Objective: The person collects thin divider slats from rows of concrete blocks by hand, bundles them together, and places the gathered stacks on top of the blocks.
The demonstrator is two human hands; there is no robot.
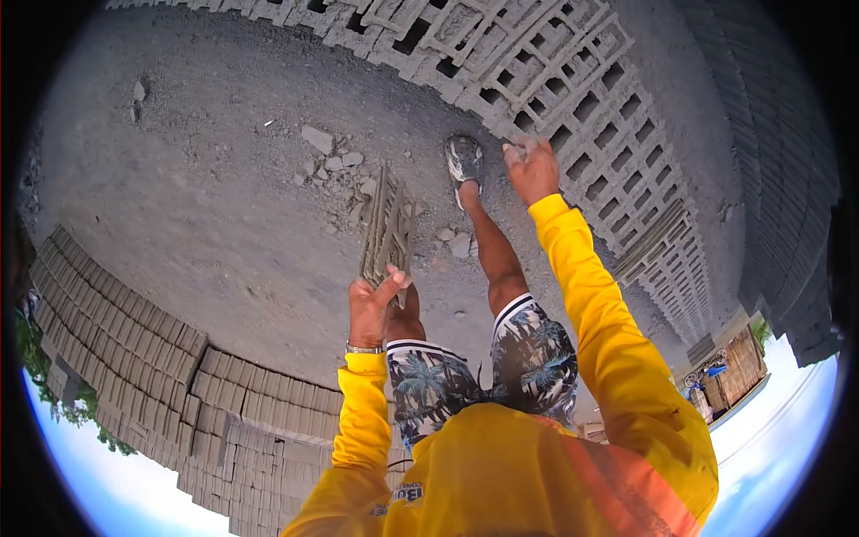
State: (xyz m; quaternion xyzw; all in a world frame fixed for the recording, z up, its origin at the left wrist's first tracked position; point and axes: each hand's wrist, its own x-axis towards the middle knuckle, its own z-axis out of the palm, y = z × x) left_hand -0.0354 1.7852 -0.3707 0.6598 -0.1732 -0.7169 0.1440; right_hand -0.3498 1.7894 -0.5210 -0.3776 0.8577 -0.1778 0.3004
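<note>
My left hand is closed round the near end of a long grey slatted slab, thumb across the top. The slab has ridges along its length and points away from me over the ground; its exact kind cannot be made out. Ahead to the right, my right hand is raised with bent fingers, thumb a little apart, and nothing visible in it. It is at the edge of a lattice stack of grey bricks with square gaps; whether it touches the stack cannot be told.
Broken grey lumps litter the dusty ground ahead. Long stacked rows of grey bricks curve along the left and behind. Flat grey pieces lie across the right-hand stack. A dark stacked wall stands farther right. My shod foot is near the lattice.
</note>
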